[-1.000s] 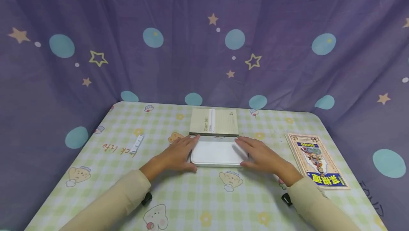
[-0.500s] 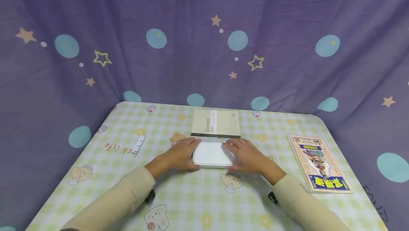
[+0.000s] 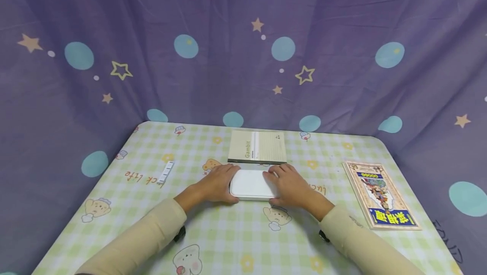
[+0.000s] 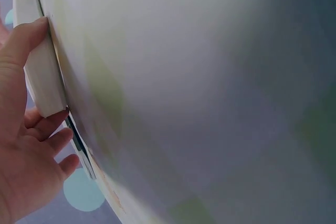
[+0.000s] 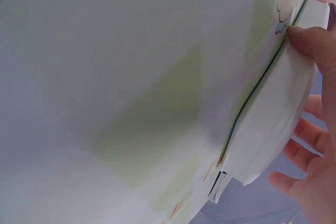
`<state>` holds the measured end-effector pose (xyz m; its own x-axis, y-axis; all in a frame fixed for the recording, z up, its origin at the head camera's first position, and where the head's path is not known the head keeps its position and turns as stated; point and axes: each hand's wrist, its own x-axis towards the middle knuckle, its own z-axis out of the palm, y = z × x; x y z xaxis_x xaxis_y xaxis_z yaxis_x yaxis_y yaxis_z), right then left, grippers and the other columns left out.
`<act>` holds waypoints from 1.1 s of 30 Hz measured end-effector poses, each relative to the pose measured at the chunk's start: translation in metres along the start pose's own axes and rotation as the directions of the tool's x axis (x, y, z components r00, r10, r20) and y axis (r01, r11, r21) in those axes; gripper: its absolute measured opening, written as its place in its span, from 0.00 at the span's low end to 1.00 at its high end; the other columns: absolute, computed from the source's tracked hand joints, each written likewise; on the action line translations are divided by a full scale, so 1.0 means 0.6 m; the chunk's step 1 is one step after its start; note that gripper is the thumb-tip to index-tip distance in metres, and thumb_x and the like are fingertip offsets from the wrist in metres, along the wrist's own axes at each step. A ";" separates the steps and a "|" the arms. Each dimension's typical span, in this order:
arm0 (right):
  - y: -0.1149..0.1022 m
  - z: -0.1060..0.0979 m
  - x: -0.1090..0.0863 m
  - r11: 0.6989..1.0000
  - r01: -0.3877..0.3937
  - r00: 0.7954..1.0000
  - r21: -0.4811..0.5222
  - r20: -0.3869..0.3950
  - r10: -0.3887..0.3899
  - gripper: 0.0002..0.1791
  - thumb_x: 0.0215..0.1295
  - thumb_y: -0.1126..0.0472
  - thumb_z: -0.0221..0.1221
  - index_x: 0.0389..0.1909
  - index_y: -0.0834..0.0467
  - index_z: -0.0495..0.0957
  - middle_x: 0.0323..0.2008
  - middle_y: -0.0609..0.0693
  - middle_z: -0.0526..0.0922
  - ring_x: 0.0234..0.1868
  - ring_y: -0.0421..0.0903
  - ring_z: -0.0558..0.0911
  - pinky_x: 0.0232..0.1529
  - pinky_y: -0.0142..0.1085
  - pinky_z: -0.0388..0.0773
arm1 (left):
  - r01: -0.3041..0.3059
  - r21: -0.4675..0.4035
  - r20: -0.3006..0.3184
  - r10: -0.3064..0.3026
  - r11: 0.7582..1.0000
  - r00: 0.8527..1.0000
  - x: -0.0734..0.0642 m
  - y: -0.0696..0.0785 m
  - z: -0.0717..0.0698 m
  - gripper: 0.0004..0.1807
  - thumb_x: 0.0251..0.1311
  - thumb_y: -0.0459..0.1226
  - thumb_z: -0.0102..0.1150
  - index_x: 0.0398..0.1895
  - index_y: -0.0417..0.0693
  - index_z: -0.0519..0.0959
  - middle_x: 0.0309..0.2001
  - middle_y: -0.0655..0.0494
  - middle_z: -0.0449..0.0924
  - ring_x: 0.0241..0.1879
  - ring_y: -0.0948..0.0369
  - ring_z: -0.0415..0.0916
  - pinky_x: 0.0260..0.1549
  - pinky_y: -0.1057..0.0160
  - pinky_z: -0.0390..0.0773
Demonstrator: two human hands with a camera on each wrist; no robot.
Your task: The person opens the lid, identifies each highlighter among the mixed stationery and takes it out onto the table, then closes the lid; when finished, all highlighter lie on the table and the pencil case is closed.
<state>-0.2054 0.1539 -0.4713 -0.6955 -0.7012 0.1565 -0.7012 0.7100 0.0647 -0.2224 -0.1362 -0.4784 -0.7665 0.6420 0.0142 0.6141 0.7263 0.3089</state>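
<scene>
A flat white case with rounded corners (image 3: 253, 183) lies on the table in the head view. At its left end my left hand (image 3: 218, 183) grips it. In the left wrist view the thumb (image 4: 32, 35) presses its near side while the fingers curl at the end. My right hand (image 3: 291, 186) lies over the right part and hides that end. The right wrist view has the right thumb (image 5: 304, 38) on the near side of the case (image 5: 273, 114), with the other fingers spread beyond it. Just behind the case lies a beige "Gambit" notebook (image 3: 262, 146).
A green-checked cloth (image 3: 228, 241) with cartoon prints covers the table. To the right lies a colourful book or pad (image 3: 381, 194). A small white strip with dark marks (image 3: 165, 172) is at the left. A purple curtain (image 3: 213, 93) hangs behind.
My right hand has moved left along the white case and now covers more of it. The left hand stays at the left end. The head view has shifted slightly.
</scene>
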 end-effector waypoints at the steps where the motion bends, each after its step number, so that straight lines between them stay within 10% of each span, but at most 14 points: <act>1: 0.001 0.001 0.000 1.000 -0.001 1.000 0.000 0.000 0.001 0.46 0.51 0.34 0.71 0.67 0.56 0.76 0.58 0.52 0.79 0.57 0.52 0.77 0.67 0.51 0.69 | 0.000 -0.003 -0.001 0.000 1.000 1.000 0.000 0.000 0.000 0.54 0.45 0.58 0.77 0.72 0.39 0.66 0.64 0.45 0.75 0.66 0.48 0.72 0.70 0.42 0.65; 33: 0.004 -0.018 0.018 0.994 0.038 0.998 -0.105 0.047 -0.033 0.42 0.45 0.29 0.70 0.59 0.50 0.80 0.55 0.50 0.83 0.53 0.54 0.82 0.60 0.50 0.74 | 0.025 0.021 -0.001 -0.025 0.999 1.000 0.002 0.011 -0.002 0.54 0.42 0.56 0.77 0.70 0.40 0.67 0.64 0.48 0.76 0.64 0.52 0.73 0.67 0.40 0.66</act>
<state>-0.2130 0.1490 -0.4587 -0.6782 -0.7269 0.1080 -0.7069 0.6855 0.1741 -0.2192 -0.1309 -0.4750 -0.7818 0.6235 0.0071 0.5985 0.7472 0.2890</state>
